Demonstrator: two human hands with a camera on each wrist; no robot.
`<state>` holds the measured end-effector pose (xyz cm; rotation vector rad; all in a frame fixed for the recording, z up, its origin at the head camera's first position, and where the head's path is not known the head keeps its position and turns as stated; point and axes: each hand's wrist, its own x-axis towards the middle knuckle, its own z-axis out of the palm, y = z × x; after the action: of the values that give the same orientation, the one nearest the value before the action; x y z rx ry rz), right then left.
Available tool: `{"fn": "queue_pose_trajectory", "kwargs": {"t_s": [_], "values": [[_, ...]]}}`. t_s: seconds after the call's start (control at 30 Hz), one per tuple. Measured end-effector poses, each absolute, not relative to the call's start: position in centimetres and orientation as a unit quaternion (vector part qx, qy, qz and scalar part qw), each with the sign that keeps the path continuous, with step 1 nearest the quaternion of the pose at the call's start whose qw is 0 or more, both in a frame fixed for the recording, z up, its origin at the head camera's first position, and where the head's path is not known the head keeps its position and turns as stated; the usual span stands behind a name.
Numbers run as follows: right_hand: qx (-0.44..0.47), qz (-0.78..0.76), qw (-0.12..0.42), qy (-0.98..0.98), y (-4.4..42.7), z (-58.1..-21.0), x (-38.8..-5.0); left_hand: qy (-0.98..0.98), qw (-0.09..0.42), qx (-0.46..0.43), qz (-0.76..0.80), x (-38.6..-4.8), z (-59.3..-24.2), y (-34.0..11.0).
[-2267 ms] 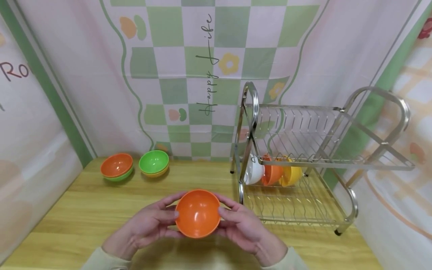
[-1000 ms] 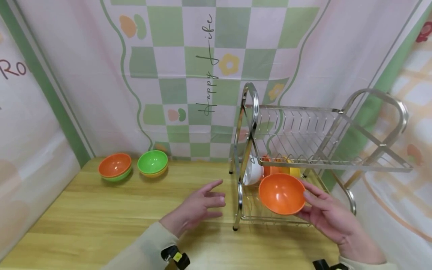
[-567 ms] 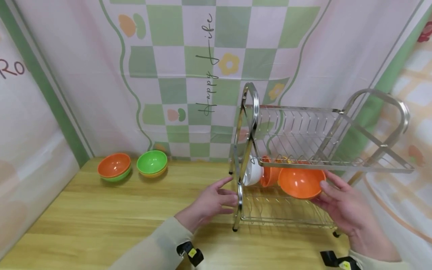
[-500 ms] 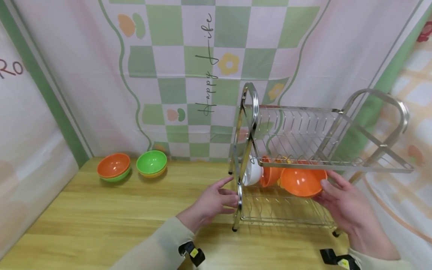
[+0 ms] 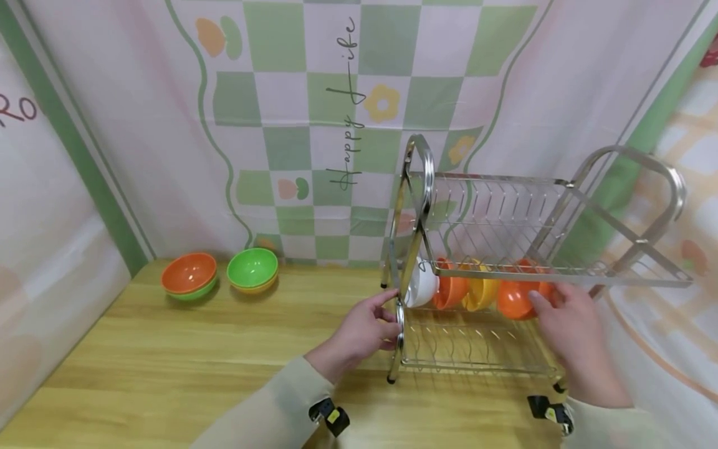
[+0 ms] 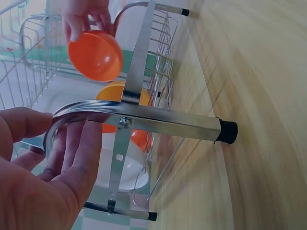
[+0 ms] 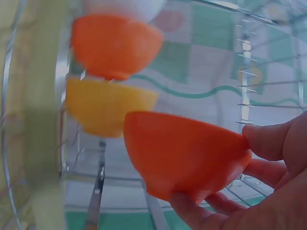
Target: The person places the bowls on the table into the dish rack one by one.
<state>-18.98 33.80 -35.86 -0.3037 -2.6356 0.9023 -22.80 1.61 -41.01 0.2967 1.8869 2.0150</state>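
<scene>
My right hand grips an orange bowl by its rim and base, inside the lower tier of a two-tier metal dish rack. In the right wrist view the bowl is tilted, the thumb at its rim and fingers beneath. My left hand holds the rack's left side frame; in the left wrist view its thumb and fingers curl round the curved bar. Left of the held bowl, a white bowl, another orange bowl and a yellow bowl stand on edge in a row.
On the wooden table, at the back left, an orange bowl sits in a green one. Beside it a green bowl sits in a yellow one. The rack's upper tier overhangs the held bowl. A patterned curtain hangs behind.
The orange bowl, first held in both hands before me, has moved right into the rack's lower tier in my right hand and turned more on edge. My left hand let go and took the rack's frame.
</scene>
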Motion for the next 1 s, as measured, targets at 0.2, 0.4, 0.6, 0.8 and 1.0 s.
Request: {"fn": "queue_pose_trajectory", "kwargs": {"t_s": [0.2, 0.4, 0.6, 0.8, 1.0], "values": [[-0.055, 0.227, 0.209, -0.950, 33.9, -36.9, -20.3, 0.679, 0.181, 0.104, 0.703, -22.8, -40.8, 1.7], [-0.056, 0.203, 0.179, -0.961, 34.4, -36.9, -21.8, 0.686, 0.179, 0.107, 0.697, -22.7, -40.9, 1.9], [-0.048, 0.179, 0.145, -0.972, 34.7, -36.9, -23.3, 0.694, 0.175, 0.110, 0.689, -22.8, -40.9, 2.1], [-0.025, 0.185, 0.131, -0.974, 34.9, -37.0, -24.4, 0.694, 0.175, 0.108, 0.690, -22.9, -41.0, 2.0], [-0.043, 0.198, 0.112, -0.973, 35.4, -37.4, -25.4, 0.696, 0.178, 0.106, 0.688, -23.0, -41.2, 1.9]]}}
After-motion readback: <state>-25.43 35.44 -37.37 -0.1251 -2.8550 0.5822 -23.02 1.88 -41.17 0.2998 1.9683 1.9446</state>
